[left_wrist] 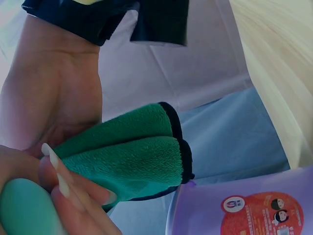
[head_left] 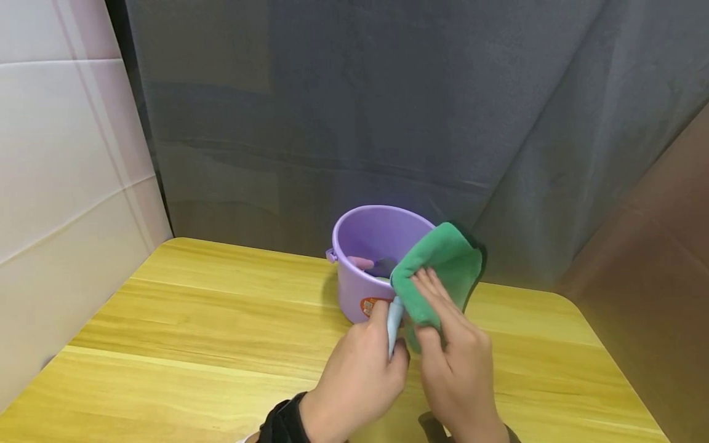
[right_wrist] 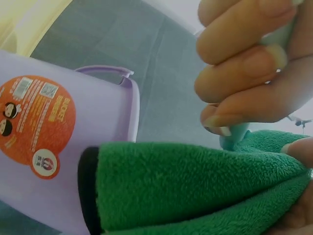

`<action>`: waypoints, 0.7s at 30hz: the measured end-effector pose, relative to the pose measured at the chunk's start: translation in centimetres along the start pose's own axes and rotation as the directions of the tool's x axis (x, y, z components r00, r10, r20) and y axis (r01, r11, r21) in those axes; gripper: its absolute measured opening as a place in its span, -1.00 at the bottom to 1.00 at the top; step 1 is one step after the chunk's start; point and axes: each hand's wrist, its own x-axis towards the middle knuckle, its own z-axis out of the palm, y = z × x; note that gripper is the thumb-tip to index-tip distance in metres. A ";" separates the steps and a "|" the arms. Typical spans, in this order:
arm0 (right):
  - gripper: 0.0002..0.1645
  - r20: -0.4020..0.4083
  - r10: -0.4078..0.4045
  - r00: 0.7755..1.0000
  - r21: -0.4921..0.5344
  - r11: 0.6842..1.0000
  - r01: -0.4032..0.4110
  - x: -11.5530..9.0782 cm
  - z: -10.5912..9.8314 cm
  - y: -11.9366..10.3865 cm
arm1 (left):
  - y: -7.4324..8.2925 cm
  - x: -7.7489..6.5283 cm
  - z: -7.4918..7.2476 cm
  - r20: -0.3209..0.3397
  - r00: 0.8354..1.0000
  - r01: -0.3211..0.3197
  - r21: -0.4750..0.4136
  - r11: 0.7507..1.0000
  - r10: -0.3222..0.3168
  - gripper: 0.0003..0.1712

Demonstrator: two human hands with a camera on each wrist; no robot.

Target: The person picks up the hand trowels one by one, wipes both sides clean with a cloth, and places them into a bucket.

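My left hand (head_left: 360, 363) grips a light blue handle (head_left: 394, 323) with its fingers curled round it. The handle's far end runs into a green cloth (head_left: 448, 258) with a dark edge, which hides what it carries. Beside it, my right hand (head_left: 456, 357) holds the cloth against that covered end, fingers laid along the fabric. In the right wrist view, the cloth (right_wrist: 195, 181) is folded and gathered at the right thumb (right_wrist: 301, 149). The rounded handle end (left_wrist: 27, 205) pokes out of the left fist in the left wrist view.
Just beyond the hands a purple bucket (head_left: 354, 289) with an orange label stands on the wood-grain table (head_left: 221, 344). A pink item (head_left: 361, 263) and a dark grey item (head_left: 383, 267) lie inside it. Grey fabric (head_left: 354, 111) hangs behind, with a white panel (head_left: 66, 135) at left.
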 end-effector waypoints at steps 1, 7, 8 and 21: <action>-0.42 0.007 0.008 1.000 0.009 1.000 -0.008 0.0 -0.1 0.0 | 0.0 0.0 0.0 -0.004 1.000 -0.005 0.009 1.000 0.005 -0.73; -0.43 0.003 0.031 1.000 0.120 0.992 -0.031 0.0 -0.6 -0.2 | -0.1 0.0 -0.1 -0.005 1.000 -0.019 0.033 0.999 0.020 -0.74; -0.42 -0.005 0.022 1.000 0.144 0.989 -0.021 -0.1 -0.7 -0.2 | -0.1 0.0 -0.2 -0.002 1.000 -0.018 0.028 0.999 0.018 -0.74; -0.43 -0.111 -0.087 0.990 0.124 0.987 0.101 -0.3 0.5 -1.4 | -0.3 0.2 -0.8 -0.014 0.999 -0.037 0.026 0.999 0.038 -0.60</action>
